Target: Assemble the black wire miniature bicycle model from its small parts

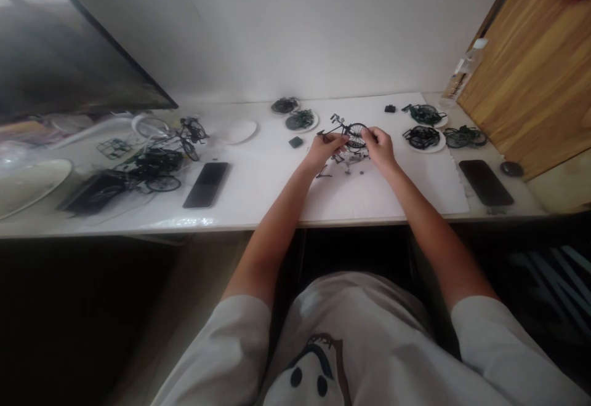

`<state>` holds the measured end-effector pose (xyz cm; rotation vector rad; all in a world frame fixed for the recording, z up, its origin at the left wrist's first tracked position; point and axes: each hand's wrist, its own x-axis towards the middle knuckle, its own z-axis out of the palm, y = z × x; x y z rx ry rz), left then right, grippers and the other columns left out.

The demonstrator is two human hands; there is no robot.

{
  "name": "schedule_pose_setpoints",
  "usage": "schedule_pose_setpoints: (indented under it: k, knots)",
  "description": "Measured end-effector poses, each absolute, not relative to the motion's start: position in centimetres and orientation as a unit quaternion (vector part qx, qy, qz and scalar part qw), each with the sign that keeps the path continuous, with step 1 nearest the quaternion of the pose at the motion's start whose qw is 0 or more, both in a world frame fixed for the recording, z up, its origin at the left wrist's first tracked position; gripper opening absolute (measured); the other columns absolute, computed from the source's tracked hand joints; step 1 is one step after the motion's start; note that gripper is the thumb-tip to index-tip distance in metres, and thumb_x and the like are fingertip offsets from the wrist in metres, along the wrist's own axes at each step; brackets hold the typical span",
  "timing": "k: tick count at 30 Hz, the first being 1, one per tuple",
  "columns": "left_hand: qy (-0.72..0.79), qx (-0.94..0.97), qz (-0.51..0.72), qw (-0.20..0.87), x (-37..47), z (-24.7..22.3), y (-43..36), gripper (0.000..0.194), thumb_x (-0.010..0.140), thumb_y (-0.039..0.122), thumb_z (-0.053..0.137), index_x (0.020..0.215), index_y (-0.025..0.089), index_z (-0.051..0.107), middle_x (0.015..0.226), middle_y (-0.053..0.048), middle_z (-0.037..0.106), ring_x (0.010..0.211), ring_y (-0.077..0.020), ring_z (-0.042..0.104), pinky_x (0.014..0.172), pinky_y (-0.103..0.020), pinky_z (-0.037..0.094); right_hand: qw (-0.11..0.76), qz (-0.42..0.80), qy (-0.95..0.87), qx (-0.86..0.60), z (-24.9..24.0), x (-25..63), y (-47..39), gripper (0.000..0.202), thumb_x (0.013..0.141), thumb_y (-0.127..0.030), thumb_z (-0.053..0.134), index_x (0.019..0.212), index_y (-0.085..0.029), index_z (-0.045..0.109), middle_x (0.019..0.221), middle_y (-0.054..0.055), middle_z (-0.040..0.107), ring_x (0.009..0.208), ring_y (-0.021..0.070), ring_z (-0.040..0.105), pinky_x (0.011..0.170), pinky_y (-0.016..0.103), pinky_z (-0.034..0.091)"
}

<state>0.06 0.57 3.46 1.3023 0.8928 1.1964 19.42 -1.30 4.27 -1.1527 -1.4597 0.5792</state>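
- The left hand (325, 149) pinches the frame of a small black metal model bicycle (347, 130), held just above the white table (258, 178).
- The right hand (379, 146) grips its spoked wheel.
- Loose small parts (348, 163) lie beneath both hands.
- A black phone (486, 182), without legible writing, lies right of the right hand.

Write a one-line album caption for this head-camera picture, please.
Both hands, left hand and right hand, hold a small model bicycle over a white table strewn with plates of parts and two phones.
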Motion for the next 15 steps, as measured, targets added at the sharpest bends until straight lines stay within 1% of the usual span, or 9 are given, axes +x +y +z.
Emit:
schedule_pose_setpoints:
  k: [3, 6, 8, 10, 13, 15]
  knots:
    - [0.379, 0.545, 0.516, 0.542, 0.1, 3.5, 0.6, 0.025, 0.083, 0.039, 0.091, 0.088, 0.016, 0.080, 0.072, -0.002, 0.069, 0.066, -0.0093, 0.060, 0.068, -0.024, 0.051, 0.561, 0.250, -0.623, -0.485, 4.3, 19.5, -1.3, 0.066, 0.093, -0.088, 0.053, 0.080, -0.024, 0.058, 0.073, 0.000, 0.053, 0.077, 0.0195, 0.053, 0.076, 0.033, 0.045]
    - [0.394, 0.526, 0.544, 0.522, 0.1, 3.5, 0.9, 0.024, 0.085, 0.039, 0.089, 0.084, 0.017, 0.078, 0.071, -0.002, 0.069, 0.065, -0.0093, 0.060, 0.067, -0.024, 0.050, 0.552, 0.231, -0.630, -0.494, 4.3, 19.6, -1.5, 0.064, 0.098, -0.084, 0.050, 0.083, -0.023, 0.062, 0.076, 0.002, 0.060, 0.080, 0.0208, 0.056, 0.079, 0.034, 0.046]
    - [0.415, 0.510, 0.565, 0.498, -0.1, 3.4, 1.1, 0.024, 0.087, 0.040, 0.087, 0.083, 0.018, 0.078, 0.076, -0.003, 0.072, 0.067, -0.0095, 0.062, 0.066, -0.023, 0.050, 0.537, 0.211, -0.646, -0.500, 4.2, 19.8, -1.6, 0.057, 0.100, -0.076, 0.053, 0.087, -0.022, 0.067, 0.079, 0.003, 0.065, 0.080, 0.0206, 0.057, 0.079, 0.034, 0.046]
    - [0.437, 0.500, 0.582, 0.471, -0.2, 3.4, 1.4, 0.023, 0.089, 0.039, 0.086, 0.084, 0.019, 0.078, 0.082, -0.004, 0.075, 0.068, -0.0096, 0.063, 0.065, -0.023, 0.049, 0.510, 0.202, -0.664, -0.508, 4.0, 19.9, -1.7, 0.047, 0.101, -0.065, 0.059, 0.089, -0.021, 0.072, 0.079, 0.003, 0.067, 0.076, 0.0198, 0.056, 0.077, 0.033, 0.046]
    - [0.456, 0.489, 0.599, 0.441, -0.4, 3.4, 1.7, 0.021, 0.089, 0.037, 0.084, 0.082, 0.019, 0.077, 0.083, -0.005, 0.076, 0.068, -0.0100, 0.063, 0.062, -0.023, 0.046, 0.445, 0.204, -0.707, -0.511, 3.4, 20.1, -1.6, 0.028, 0.097, -0.045, 0.071, 0.090, -0.019, 0.078, 0.078, 0.003, 0.070, 0.075, 0.0196, 0.060, 0.079, 0.033, 0.048]
    - [0.460, 0.482, 0.604, 0.437, -0.4, 3.4, 1.7, 0.020, 0.089, 0.035, 0.083, 0.081, 0.019, 0.077, 0.082, -0.005, 0.077, 0.067, -0.0101, 0.063, 0.062, -0.023, 0.046, 0.395, 0.216, -0.739, -0.501, 3.0, 20.1, -1.6, 0.015, 0.093, -0.033, 0.077, 0.092, -0.019, 0.082, 0.086, 0.006, 0.077, 0.080, 0.0213, 0.066, 0.083, 0.035, 0.051]
